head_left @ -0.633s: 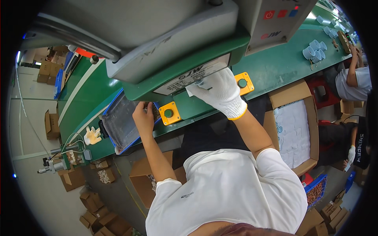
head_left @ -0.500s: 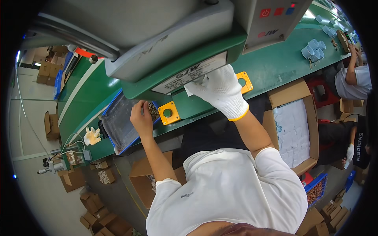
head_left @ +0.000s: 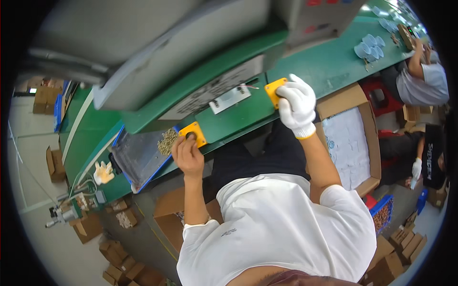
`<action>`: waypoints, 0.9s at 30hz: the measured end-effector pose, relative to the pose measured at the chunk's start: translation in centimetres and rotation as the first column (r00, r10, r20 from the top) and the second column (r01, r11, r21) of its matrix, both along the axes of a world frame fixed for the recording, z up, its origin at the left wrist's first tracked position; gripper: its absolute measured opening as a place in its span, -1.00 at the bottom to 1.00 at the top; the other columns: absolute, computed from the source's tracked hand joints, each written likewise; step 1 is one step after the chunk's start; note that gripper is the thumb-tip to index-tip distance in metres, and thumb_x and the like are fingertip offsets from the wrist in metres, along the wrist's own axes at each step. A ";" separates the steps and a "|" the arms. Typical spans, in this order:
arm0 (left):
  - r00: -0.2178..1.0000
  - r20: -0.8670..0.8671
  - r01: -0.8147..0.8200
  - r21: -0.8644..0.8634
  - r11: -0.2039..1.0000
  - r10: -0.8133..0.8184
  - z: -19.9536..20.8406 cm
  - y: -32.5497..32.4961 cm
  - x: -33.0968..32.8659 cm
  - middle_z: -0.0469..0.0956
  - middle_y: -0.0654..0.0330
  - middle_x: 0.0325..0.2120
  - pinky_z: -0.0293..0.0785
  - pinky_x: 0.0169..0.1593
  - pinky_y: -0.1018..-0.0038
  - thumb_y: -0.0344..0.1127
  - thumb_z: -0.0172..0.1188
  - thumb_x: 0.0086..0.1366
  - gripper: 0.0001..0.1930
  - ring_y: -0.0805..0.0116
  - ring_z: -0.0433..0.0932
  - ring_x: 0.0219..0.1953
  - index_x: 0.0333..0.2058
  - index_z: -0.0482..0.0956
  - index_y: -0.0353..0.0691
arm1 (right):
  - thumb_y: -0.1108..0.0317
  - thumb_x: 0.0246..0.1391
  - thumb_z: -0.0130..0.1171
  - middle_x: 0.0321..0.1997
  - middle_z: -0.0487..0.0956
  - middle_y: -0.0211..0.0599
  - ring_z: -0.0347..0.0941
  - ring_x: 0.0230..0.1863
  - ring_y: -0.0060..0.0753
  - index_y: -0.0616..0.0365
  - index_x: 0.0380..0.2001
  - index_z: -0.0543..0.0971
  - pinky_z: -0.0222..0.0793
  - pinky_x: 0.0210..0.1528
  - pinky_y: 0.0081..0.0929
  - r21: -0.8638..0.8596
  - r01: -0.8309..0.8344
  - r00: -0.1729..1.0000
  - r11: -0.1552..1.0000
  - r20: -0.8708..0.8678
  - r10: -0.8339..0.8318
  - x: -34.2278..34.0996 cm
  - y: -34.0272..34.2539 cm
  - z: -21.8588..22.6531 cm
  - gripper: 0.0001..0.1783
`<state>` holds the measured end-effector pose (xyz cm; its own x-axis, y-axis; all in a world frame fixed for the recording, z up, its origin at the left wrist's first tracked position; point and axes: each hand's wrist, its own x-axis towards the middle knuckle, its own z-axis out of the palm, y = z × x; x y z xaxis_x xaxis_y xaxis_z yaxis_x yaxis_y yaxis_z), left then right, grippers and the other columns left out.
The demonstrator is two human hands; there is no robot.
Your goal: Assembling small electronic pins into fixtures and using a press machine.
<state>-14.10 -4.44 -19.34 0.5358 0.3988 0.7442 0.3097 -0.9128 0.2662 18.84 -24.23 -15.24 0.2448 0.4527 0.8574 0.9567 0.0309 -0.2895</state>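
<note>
My bare left hand rests on the left yellow button box, its slightly bent fingers lying over the dark round push button. On the other side, my right hand, in a white knitted glove, reaches onto the right yellow button box. Its fingers are apart and its thumb side touches the button. Neither hand grips anything. Between the boxes, a flat white rectangular piece with thin wires lies below the green press head, which covers part of the view.
A blue-rimmed tray with small brassy parts sits left of my hand. An open carton of white pieces stands at my right. Farther left lies a loose glove. Blue cups and a co-worker are at the far right.
My right hand has come out from under the press head and moved right to its button box. My left hand has shifted from the tray's edge onto the left button.
</note>
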 end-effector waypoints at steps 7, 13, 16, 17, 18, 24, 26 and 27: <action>0.999 -0.053 -0.010 -0.156 0.988 0.002 1.1 1.6 0.0 0.67 -0.04 -0.13 0.54 0.16 0.11 -0.35 0.24 0.59 -0.83 -0.05 0.65 0.00 -0.12 0.69 -0.36 | 0.16 0.43 0.18 -0.10 0.75 -0.12 0.69 0.04 -0.10 0.24 0.00 0.71 0.44 0.49 0.01 0.318 -0.070 0.818 0.945 -0.524 0.237 1.3 1.4 -3.8 -0.64; 0.994 0.110 0.053 -0.484 0.874 0.000 0.4 1.9 1.0 0.53 0.09 -0.37 0.47 -0.08 0.29 -0.19 0.05 0.70 -0.64 0.17 0.47 -0.29 -0.28 0.55 -0.33 | 0.30 0.37 0.19 -0.11 0.78 -0.13 0.71 0.00 -0.08 0.23 -0.06 0.70 0.51 0.42 -0.05 0.197 -0.077 0.765 0.977 -0.617 0.185 1.2 0.6 -3.2 -0.75; 1.000 0.018 -0.005 -0.451 0.893 0.015 0.4 2.6 0.6 0.56 0.16 -0.39 0.52 -0.15 0.38 -0.17 0.09 0.71 -0.65 0.31 0.50 -0.32 -0.17 0.57 -0.38 | 0.32 0.31 0.24 -0.15 0.76 -0.16 0.68 -0.09 -0.10 0.22 -0.12 0.73 0.60 0.05 -0.19 0.302 -0.053 0.732 0.952 -0.636 0.243 1.0 1.4 -4.0 -0.78; 0.999 0.049 0.003 -0.467 0.884 0.022 1.2 2.1 1.3 0.58 0.17 -0.38 0.52 -0.16 0.40 -0.20 0.14 0.69 -0.68 0.34 0.51 -0.32 -0.16 0.60 -0.40 | 0.31 0.36 0.21 -0.14 0.76 -0.17 0.69 -0.06 -0.13 0.23 -0.06 0.70 0.52 0.26 -0.16 0.302 -0.091 0.690 0.949 -0.668 0.279 1.1 1.3 -4.2 -0.76; 0.996 0.078 0.007 -0.482 0.876 0.035 2.0 1.6 2.1 0.61 0.17 -0.37 0.52 -0.18 0.41 -0.23 0.18 0.67 -0.71 0.36 0.52 -0.32 -0.14 0.63 -0.41 | 0.30 0.42 0.19 -0.12 0.76 -0.18 0.70 -0.03 -0.15 0.25 0.00 0.68 0.43 0.48 -0.13 0.307 -0.132 0.642 0.942 -0.698 0.317 1.0 1.3 -4.4 -0.73; 0.999 0.050 0.033 -0.507 0.861 -0.008 4.3 0.5 3.2 0.75 0.05 -0.39 0.53 -0.22 0.34 -0.49 0.41 0.37 -0.92 0.27 0.64 -0.36 -0.26 0.76 -0.42 | 0.23 0.41 0.18 -0.10 0.76 -0.13 0.67 -0.03 -0.11 0.25 -0.08 0.71 0.46 0.46 0.01 0.258 -0.151 0.809 0.954 -0.523 0.269 1.9 0.9 -4.2 -0.70; 0.999 0.019 0.032 -0.571 0.821 -0.026 5.6 0.4 3.5 0.76 0.06 -0.37 0.58 -0.15 0.39 -0.57 0.45 0.28 -0.93 0.31 0.68 -0.33 -0.27 0.77 -0.43 | 0.18 0.42 0.19 -0.10 0.76 -0.12 0.66 -0.01 -0.10 0.26 -0.07 0.71 0.45 0.47 0.05 0.259 -0.181 0.811 0.949 -0.507 0.293 2.0 0.9 -3.8 -0.67; 0.997 0.027 0.072 -0.584 0.808 -0.070 6.4 0.3 3.4 0.77 0.06 -0.36 0.60 -0.11 0.41 -0.62 0.47 0.24 -0.90 0.32 0.70 -0.30 -0.26 0.78 -0.44 | 0.16 0.43 0.19 -0.10 0.75 -0.12 0.66 0.00 -0.10 0.26 -0.07 0.71 0.44 0.48 0.07 0.259 -0.188 0.816 0.948 -0.495 0.297 1.8 1.0 -3.8 -0.65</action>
